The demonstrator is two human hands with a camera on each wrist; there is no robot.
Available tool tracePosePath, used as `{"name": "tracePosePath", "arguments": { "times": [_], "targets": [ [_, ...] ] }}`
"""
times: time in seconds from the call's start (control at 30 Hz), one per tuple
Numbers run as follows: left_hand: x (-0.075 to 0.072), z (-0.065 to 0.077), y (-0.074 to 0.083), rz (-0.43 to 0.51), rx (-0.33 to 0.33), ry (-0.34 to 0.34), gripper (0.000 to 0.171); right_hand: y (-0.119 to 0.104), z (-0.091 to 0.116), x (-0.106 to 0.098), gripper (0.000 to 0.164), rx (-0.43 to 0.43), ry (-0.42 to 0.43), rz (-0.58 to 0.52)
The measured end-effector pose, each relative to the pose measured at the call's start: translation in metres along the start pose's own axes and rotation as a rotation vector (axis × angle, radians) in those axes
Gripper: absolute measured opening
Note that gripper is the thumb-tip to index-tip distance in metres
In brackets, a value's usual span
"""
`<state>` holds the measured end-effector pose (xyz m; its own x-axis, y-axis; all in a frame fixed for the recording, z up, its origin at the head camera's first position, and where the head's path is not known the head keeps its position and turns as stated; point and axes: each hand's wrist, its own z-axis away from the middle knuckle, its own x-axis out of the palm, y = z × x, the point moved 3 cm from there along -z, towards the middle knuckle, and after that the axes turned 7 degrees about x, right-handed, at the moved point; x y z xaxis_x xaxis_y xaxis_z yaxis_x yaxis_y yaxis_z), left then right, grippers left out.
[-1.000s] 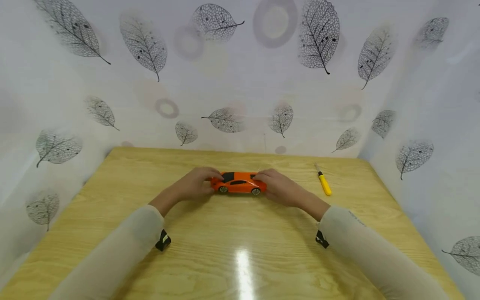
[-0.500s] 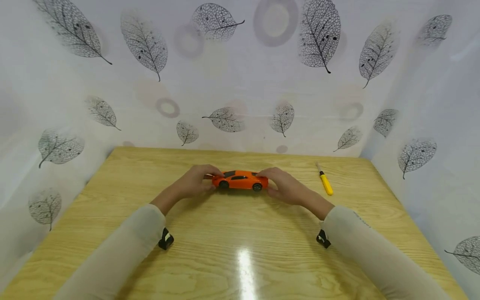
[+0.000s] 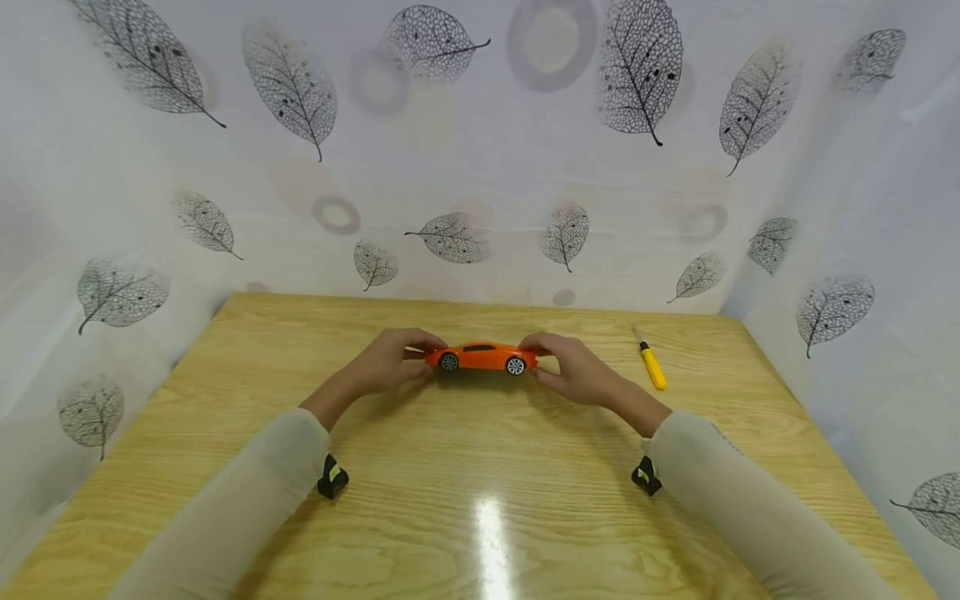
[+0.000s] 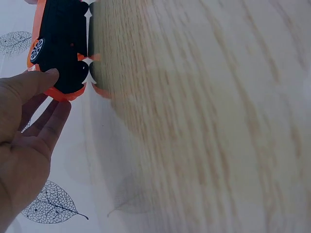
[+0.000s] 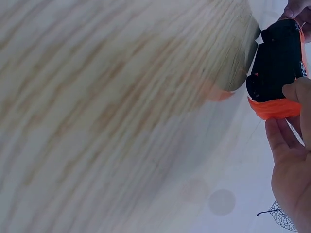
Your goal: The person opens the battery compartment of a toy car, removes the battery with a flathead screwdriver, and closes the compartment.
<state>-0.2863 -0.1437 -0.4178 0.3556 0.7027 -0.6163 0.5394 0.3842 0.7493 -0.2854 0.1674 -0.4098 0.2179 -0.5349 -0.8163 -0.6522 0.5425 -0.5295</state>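
Note:
Between both hands, near the back middle of the table, is an orange toy car (image 3: 482, 358) with dark windows and silver-spoked wheels. My left hand (image 3: 393, 360) pinches its left end, and my right hand (image 3: 573, 367) grips the right end. The side of the car faces me in the head view. In the left wrist view the car's black underside (image 4: 60, 34) shows, tipped up, with the left thumb pressed on it. The right wrist view also shows the underside (image 5: 277, 60), with the right thumb on its near end and fingers behind the orange bumper.
A screwdriver (image 3: 652, 367) with a yellow handle lies on the wooden table (image 3: 480, 450), right of the right hand. Behind and at both sides of the table hangs a pale leaf-patterned cloth (image 3: 480, 150).
Both hands have tilted the car, its roof turning away from me, so its side now faces the head view. The hands stay at its two ends. The screwdriver has not moved.

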Motion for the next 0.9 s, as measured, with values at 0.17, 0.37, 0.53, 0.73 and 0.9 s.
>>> {"name": "tracePosePath", "arguments": {
  "times": [0.17,0.37,0.53,0.73,0.9],
  "targets": [
    [-0.0023,0.0010,0.0028,0.053,-0.035,0.017,0.037,0.0018,0.0017,-0.0007,0.036,0.025,0.001,-0.083],
    [-0.0035,0.0020,0.0065,0.057,-0.050,0.017,0.037,0.0048,0.0023,-0.0018,0.035,0.088,-0.003,-0.175],
    [-0.0031,0.0030,0.0053,0.040,-0.069,0.003,0.037,0.0045,0.0034,-0.0036,0.034,0.144,-0.020,-0.244],
    [-0.0026,0.0061,0.0037,0.081,-0.101,-0.024,0.038,0.0058,0.0052,-0.0032,0.034,0.195,-0.062,-0.330],
    [-0.0024,0.0072,0.0020,0.137,-0.118,-0.026,0.038,0.0075,0.0054,-0.0035,0.033,0.199,-0.078,-0.359]
  ]
}}
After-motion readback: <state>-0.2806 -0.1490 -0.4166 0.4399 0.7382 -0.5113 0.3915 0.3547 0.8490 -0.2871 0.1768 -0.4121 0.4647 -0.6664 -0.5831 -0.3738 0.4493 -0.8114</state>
